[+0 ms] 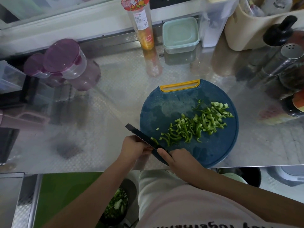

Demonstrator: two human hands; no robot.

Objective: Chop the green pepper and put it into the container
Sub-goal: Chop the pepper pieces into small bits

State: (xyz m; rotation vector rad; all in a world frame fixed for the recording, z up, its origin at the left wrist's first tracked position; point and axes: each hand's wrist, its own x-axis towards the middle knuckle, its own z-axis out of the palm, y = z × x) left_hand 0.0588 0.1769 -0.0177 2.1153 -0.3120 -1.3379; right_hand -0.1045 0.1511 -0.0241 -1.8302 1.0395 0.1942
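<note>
**Round dark-blue plastic cutting board** (164, 102), yellow handle slot on its far side. It lies on the shiny embossed metal counter (107, 112), with its near rim close to the counter's front edge.

**Green pepper strips** (195, 125), thinly cut, are heaped in a slanting band across the board's centre and right. One small piece lies apart to the left, and a few bits cling to the knife blade.

**Black-bladed kitchen knife** (141, 136), tip pointing up-left, out past the board's left rim.

**Right hand** (179, 160) is wrapped round the knife handle, forefinger laid along the spine.

**Left hand** (134, 147) has its fingers bent against the blade's left face. Whether they pinch it or only touch it cannot be told.

**Mint-green square plastic container** (181, 35), lid on, stands at the back of the counter — well apart from the board, just beside a tall clear cylinder with a red lid (141, 25).

**Purple-lidded clear jars** (65, 58) stand at the counter's left.

**Dark bowl of chopped greens** (116, 206) sits below the counter's front edge.
</note>
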